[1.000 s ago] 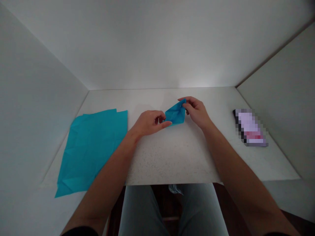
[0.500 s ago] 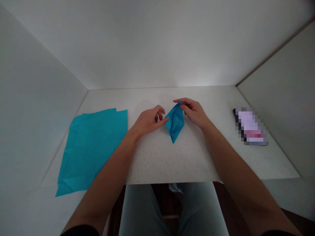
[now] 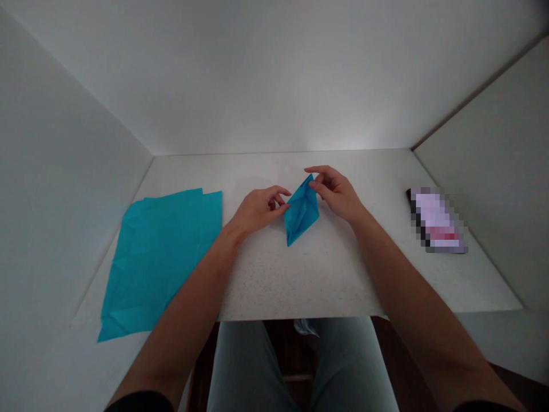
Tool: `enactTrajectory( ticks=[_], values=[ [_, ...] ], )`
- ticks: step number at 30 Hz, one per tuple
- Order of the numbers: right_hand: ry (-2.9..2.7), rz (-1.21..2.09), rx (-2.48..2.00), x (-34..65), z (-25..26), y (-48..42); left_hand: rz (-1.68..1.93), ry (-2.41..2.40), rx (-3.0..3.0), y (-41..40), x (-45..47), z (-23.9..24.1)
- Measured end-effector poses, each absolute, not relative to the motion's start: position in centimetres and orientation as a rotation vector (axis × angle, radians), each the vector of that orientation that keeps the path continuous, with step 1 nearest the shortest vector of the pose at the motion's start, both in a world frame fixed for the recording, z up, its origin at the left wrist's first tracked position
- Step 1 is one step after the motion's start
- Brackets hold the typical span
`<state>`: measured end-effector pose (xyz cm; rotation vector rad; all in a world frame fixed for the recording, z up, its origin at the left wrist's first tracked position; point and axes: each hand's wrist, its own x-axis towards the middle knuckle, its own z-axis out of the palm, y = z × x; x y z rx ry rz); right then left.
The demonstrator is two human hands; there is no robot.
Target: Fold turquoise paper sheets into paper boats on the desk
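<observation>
A folded piece of blue paper (image 3: 302, 213), roughly diamond-shaped with creases down its middle, is held between my hands above the white table. My right hand (image 3: 337, 191) pinches its upper tip between thumb and fingers. At its left corner, my left hand (image 3: 265, 207) has thumb and forefinger closed on the edge. The lower tip of the paper points down and a little left, towards me.
Larger blue paper sheets (image 3: 165, 257) lie at the left, partly under my left forearm and reaching past the table's front edge. A phone (image 3: 437, 220), blurred out, lies at the right. Walls enclose the white table (image 3: 295, 292) at the back and sides.
The folded paper has turned, its lower tip swinging left. My left thumb and forefinger have come together on its left corner. My right hand keeps its pinch on the upper tip.
</observation>
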<state>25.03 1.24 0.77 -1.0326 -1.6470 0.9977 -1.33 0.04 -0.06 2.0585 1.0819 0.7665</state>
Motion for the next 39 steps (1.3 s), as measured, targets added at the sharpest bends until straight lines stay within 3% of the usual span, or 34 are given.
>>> enactTrajectory(
  ticks=[18,31,35,39],
  values=[
    [-1.693,1.126,-0.963,25.0,0.3,1.0,1.114,1.217,1.701,0.9,-1.3,-0.9],
    [-1.722,1.123,-0.974,25.0,-0.2,1.3,1.017,1.013,1.736,0.1,-1.0,0.0],
    [-1.705,1.033,-1.065,26.6,-0.2,2.2,1.036,1.024,1.731,0.2,-1.0,-0.1],
    [-1.424,0.703,-1.315,31.2,0.2,3.5,1.061,1.125,1.772,0.4,-1.2,-0.4]
  ],
)
